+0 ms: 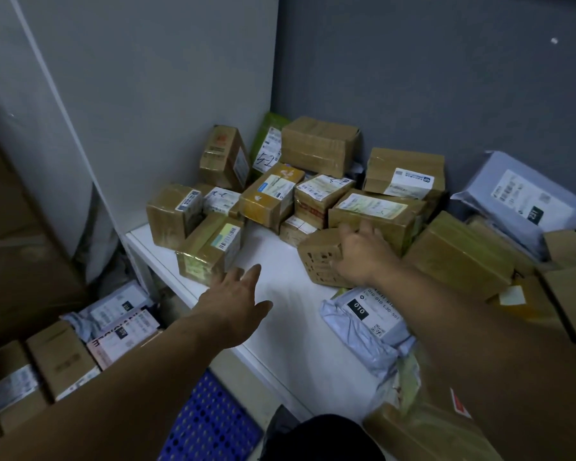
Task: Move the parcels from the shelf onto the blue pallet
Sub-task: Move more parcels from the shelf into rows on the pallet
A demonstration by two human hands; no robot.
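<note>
Parcels (376, 211) lie heaped at the far side of the white shelf (280, 327), with the blue pallet (210, 424) low at the near left. The right hand (359, 257) curls its fingers round a small printed box (316, 261) at the heap's near edge. The left hand (233, 304), fingers spread and holding nothing, reaches just beside a taped box (210, 251) further left.
</note>
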